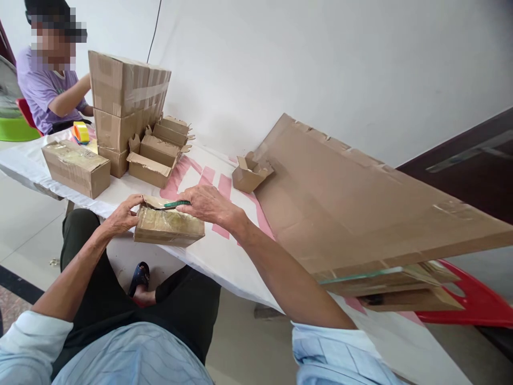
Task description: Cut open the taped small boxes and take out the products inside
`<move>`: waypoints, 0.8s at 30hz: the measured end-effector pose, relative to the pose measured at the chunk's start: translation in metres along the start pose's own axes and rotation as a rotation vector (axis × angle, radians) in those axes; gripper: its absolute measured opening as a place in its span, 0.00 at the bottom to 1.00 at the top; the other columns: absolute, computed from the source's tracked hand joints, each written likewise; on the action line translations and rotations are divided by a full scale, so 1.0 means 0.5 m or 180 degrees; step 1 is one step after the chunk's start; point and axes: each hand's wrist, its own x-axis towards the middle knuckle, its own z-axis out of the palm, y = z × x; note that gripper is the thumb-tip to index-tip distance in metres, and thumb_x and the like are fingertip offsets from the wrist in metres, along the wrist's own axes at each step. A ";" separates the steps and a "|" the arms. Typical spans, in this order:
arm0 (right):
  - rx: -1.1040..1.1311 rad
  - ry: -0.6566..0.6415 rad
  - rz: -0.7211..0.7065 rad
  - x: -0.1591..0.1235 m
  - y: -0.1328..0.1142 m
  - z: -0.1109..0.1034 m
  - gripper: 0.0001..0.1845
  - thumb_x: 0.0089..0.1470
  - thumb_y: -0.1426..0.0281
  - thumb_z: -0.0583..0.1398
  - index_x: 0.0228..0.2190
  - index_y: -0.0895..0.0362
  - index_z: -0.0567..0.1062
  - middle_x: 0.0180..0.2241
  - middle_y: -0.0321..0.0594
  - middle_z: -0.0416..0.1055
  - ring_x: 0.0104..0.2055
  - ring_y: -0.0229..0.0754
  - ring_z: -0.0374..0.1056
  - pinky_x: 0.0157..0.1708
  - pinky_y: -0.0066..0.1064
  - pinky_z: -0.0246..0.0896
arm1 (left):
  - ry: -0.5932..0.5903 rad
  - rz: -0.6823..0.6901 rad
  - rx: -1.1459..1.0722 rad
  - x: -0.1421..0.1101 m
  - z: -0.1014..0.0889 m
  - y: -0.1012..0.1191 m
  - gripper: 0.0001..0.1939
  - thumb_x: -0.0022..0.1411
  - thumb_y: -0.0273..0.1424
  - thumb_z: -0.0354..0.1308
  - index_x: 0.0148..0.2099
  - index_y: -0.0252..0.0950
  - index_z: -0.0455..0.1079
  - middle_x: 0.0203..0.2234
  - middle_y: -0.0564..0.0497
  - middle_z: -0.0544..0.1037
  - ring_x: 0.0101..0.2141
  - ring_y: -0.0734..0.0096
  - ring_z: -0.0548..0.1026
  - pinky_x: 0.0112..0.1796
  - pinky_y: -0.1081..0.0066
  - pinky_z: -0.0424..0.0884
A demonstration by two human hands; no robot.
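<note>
Close to the table's front edge lies a small cardboard box (170,227) with clear tape across it. My left hand (124,215) grips the box's left end, its fingers curled at the top corner. In my right hand (206,203) is a green utility knife (176,204), held over the top of the box and pointing left. The knife's tip meets the slit or flap edge at the box's upper left; how deep it sits cannot be seen. My right fingers are closed around the handle.
Left of me stand a taped box (78,166), stacked cartons (124,101) and open boxes (154,155). Yellow tape (80,132) lies behind. A small open box (250,174) sits beside a large cardboard sheet (360,203) on the right. A co-worker (52,91) sits at far left.
</note>
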 end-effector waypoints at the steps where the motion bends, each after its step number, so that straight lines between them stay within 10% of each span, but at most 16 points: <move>1: -0.0082 -0.0092 0.0019 0.003 -0.008 -0.009 0.20 0.78 0.62 0.59 0.55 0.49 0.91 0.48 0.44 0.89 0.49 0.50 0.80 0.43 0.37 0.58 | 0.0000 0.0000 0.0009 0.001 -0.001 -0.003 0.25 0.63 0.35 0.71 0.61 0.44 0.87 0.65 0.41 0.80 0.65 0.47 0.77 0.46 0.67 0.83; 7: -0.0375 -0.0317 0.0134 0.009 -0.010 -0.025 0.19 0.79 0.61 0.60 0.54 0.52 0.90 0.49 0.49 0.88 0.51 0.53 0.80 0.42 0.38 0.56 | -0.0032 -0.0140 0.0216 0.008 -0.012 -0.020 0.24 0.60 0.34 0.69 0.58 0.41 0.87 0.62 0.40 0.78 0.62 0.48 0.78 0.48 0.63 0.85; 24: 0.0611 0.0363 0.0366 -0.121 0.213 0.086 0.14 0.71 0.51 0.72 0.38 0.46 0.91 0.34 0.43 0.84 0.44 0.51 0.78 0.39 0.36 0.59 | -0.0208 -0.0077 0.0538 0.040 -0.014 -0.009 0.28 0.58 0.34 0.67 0.61 0.42 0.87 0.61 0.41 0.81 0.61 0.48 0.78 0.45 0.64 0.85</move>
